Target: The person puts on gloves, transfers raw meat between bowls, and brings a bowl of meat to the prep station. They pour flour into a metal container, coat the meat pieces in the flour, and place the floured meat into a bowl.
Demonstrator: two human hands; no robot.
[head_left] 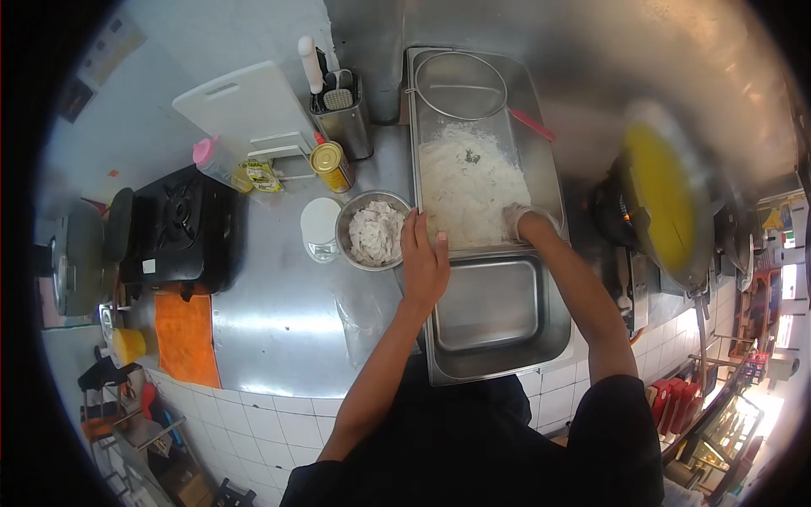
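Observation:
White flour (473, 190) fills much of a large steel tray (541, 160). My right hand (530, 224), in a thin clear glove, is down at the flour's right front edge; its fingertips are hidden. Bare, with its fingers stretched out, my left hand (424, 258) rests between the tray's left rim and a steel bowl (345, 243), touching the bowl's edge. Pale, flour-coated pieces (376, 232) lie in the bowl. A round sieve (461, 86) with a red handle (533, 124) sits across the tray's far end.
An empty steel pan (487, 313) is in front of the tray. At right, a big pan of yellow oil (659, 194) stands over a lit burner. Left are a white scale (321, 228), a can (330, 167), a utensil holder (346, 127), a black stove (182, 228) and an orange cloth (187, 340).

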